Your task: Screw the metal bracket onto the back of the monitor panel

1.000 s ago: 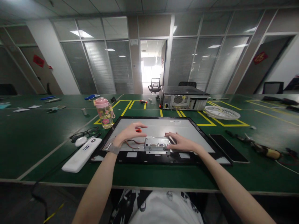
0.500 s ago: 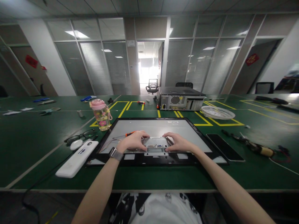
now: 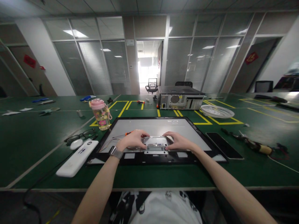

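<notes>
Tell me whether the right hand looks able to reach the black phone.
Probably yes: nothing visible blocks the black phone, though the right hand, at the metal bracket, would have to leave it.

The light was dim and greyish overall. The brightest area was the far doorway (image 3: 147, 72), its centre washed out to white. Pale glare patches (image 3: 77, 33) marked the glass partitions (image 3: 177, 59), a faint sheen lay on the green table (image 3: 35, 137), and the metal bracket (image 3: 155, 141) caught small glints. Beneath the table edge, the floor (image 3: 14, 208) fell into darkness. Wide-angle distortion made the side walls (image 3: 43, 57) lean, and outlying details looked smeared.
</notes>
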### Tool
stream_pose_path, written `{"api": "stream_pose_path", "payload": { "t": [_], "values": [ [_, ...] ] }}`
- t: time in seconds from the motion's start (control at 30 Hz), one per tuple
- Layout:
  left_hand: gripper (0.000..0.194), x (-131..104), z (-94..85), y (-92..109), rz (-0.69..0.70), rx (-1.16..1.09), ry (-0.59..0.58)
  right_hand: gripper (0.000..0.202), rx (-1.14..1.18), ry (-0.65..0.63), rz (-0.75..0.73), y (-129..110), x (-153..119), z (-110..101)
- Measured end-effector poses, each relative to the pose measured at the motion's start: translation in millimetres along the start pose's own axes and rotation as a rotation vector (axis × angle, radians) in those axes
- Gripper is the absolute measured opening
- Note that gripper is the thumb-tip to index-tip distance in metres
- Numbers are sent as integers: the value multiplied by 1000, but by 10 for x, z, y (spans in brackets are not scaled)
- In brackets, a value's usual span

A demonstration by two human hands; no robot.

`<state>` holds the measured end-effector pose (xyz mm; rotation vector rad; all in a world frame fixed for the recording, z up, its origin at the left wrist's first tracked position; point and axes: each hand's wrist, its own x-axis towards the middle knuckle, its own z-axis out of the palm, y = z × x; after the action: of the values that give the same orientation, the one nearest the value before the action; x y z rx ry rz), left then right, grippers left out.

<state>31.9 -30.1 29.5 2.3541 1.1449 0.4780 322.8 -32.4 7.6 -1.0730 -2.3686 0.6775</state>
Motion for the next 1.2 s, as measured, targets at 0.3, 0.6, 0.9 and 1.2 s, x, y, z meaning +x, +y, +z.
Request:
{"api": "stream_pose_path", "payload": {
  "t": [0.3, 0.6, 0.9, 1.2],
  "values": [
    [52, -21, -9, 68, 8, 9, -24, 60, -12, 6, -11, 12, -5, 16],
    [44, -13, -127, -53, -38, -69, 91, 64, -12, -27, -9, 30, -24, 24],
    [12, -31, -69, -222, -307, 370, 275, 65, -42, -60, -1, 40, -31, 13],
    [44, -11, -365, -9, 0, -261, 870, 68, -36, -86, 27, 26, -47, 0]
  ]
}}
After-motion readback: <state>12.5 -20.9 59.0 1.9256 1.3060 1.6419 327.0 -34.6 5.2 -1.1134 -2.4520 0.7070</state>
